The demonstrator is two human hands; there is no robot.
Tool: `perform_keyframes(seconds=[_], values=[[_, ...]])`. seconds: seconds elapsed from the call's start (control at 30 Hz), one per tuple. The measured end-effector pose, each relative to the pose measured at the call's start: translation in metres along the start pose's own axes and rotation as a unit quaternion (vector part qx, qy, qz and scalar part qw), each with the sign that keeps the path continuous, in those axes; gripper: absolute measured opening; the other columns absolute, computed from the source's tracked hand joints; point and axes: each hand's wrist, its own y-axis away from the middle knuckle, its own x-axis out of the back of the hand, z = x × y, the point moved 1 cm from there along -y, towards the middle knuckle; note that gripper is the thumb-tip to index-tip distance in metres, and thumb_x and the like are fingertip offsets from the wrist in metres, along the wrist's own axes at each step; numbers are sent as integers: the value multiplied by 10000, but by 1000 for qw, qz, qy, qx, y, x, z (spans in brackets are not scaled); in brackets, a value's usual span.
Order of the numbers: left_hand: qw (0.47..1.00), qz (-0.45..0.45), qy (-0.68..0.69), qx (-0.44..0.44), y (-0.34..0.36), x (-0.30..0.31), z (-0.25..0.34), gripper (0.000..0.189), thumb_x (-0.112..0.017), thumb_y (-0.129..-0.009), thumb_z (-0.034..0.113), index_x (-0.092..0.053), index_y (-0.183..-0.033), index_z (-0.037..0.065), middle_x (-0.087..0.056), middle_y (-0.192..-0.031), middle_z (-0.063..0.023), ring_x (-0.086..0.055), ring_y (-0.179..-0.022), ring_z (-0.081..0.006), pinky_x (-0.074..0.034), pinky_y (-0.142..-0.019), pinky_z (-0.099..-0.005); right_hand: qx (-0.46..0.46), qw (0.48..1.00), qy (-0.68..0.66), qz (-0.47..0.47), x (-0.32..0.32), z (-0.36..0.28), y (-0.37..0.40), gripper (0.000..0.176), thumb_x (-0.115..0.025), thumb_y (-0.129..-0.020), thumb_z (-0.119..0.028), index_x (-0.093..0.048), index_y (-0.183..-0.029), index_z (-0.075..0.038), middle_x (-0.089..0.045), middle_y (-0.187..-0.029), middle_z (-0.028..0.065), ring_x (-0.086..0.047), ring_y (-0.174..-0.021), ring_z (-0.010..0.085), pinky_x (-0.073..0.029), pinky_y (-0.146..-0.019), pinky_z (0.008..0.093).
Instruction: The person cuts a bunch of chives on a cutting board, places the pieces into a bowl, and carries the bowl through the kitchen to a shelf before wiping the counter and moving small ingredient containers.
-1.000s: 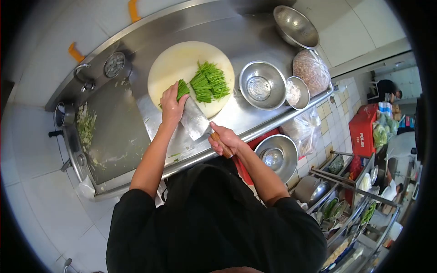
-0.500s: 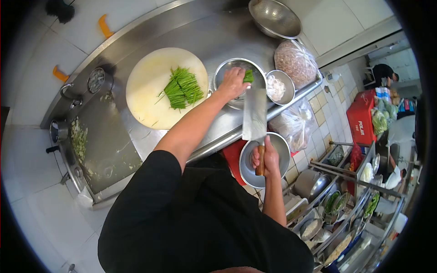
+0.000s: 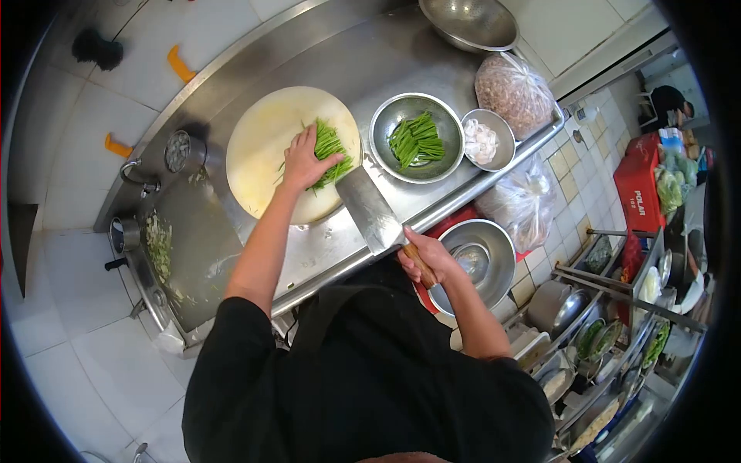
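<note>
My left hand rests on a heap of cut green stalks, like garlic chives, its fingers stretched out and the thumb apart. The heap lies on a round white chopping board, and my hand partly hides it. In my right hand is the wooden handle of a cleaver. The broad blade slants up and left, its far end close to the board's right edge. Right of the board, more cut green stalks lie in a metal strainer bowl.
A small bowl of pale pieces, a bag of minced-looking food and a metal colander stand along the counter's right. Below its edge are a large metal bowl and a plastic bag. A sink basin is at left.
My left hand has moved from the strainer bowl back to the stalks on the board, leaving cut stalks in the bowl. My right hand has shifted left and tilted the cleaver toward the board.
</note>
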Motion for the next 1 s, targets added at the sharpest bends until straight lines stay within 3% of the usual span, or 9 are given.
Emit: perform_keyframes(seconds=[0.03, 0.13, 0.23, 0.33, 0.47, 0.6, 0.73, 0.87, 1.0], values=[[1000, 15, 13, -1, 4, -1, 5, 1028, -722, -696, 614, -354, -1454, 26, -411, -1457, -181, -390, -1332, -333, -312, -1078, -487, -4, 1000, 3, 0, -3, -3, -6, 673, -303, -991, -598, -465, -618, -61, -421, -484, 53, -421, -367, 167, -408, -377, 294], [997, 69, -7, -35, 23, 3, 17, 929, -759, -659, 598, -491, -1365, 57, -539, -1327, -157, -493, -1221, -321, -380, -996, -490, 11, 1000, -2, 12, -18, -13, -33, 687, -299, -983, -618, -425, -568, -85, -396, -461, 48, -409, -368, 167, -403, -381, 295], [982, 171, 43, -63, 35, -7, 9, 737, -819, -645, 485, -615, -1210, 58, -639, -1134, -136, -594, -1046, -314, -463, -886, -452, 7, 998, 55, 11, -37, -28, -62, 678, -301, -988, -609, -421, -577, -83, -391, -459, 44, -402, -370, 161, -394, -378, 292], [962, 257, 64, -66, 38, -9, 0, 626, -837, -649, 412, -652, -1127, 53, -664, -1009, -127, -632, -901, -312, -505, -789, -417, 20, 996, 88, -6, -53, -38, -69, 679, -303, -991, -601, -430, -575, -79, -399, -462, 44, -409, -369, 155, -393, -372, 290], [955, 269, 67, -103, 32, 18, 30, 621, -833, -656, 411, -651, -1137, 63, -659, -1001, -132, -631, -891, -305, -507, -770, -415, 72, 991, 110, -18, -49, -41, -46, 680, -310, -996, -591, -445, -581, -69, -419, -470, 45, -431, -370, 153, -407, -371, 298], [942, 269, 103, -174, 7, 39, 102, 619, -843, -672, 358, -641, -1169, 50, -664, -1034, -145, -630, -946, -319, -508, -826, -409, 117, 991, 56, 40, -47, -53, 13, 700, -296, -990, -605, -429, -552, -75, -400, -441, 52, -413, -353, 154, -396, -367, 291], [925, 225, 199, -234, -34, 15, 159, 565, -837, -684, 328, -650, -1133, 41, -661, -1028, -145, -627, -953, -328, -505, -841, -410, 160, 978, 7, 132, -22, -47, 45, 721, -284, -971, -646, -431, -555, -76, -398, -440, 50, -408, -355, 152, -412, -387, 288], [927, 122, 269, -231, -74, -61, 158, 479, -819, -695, 227, -652, -1094, 24, -657, -1031, -162, -629, -951, -339, -500, -856, -401, 159, 958, -54, 234, 6, -28, 63, 721, -302, -965, -649, -444, -556, -72, -412, -447, 51, -414, -354, 158, -419, -388, 300], [949, 21, 245, -197, -89, -73, 149, 421, -797, -689, 126, -650, -1069, 16, -654, -1029, -175, -634, -937, -345, -499, -856, -390, 168, 925, -35, 338, 20, -14, 76, 697, -332, -972, -619, -476, -574, -66, -437, -453, 64, -443, -362, 175, -421, -387, 310]])
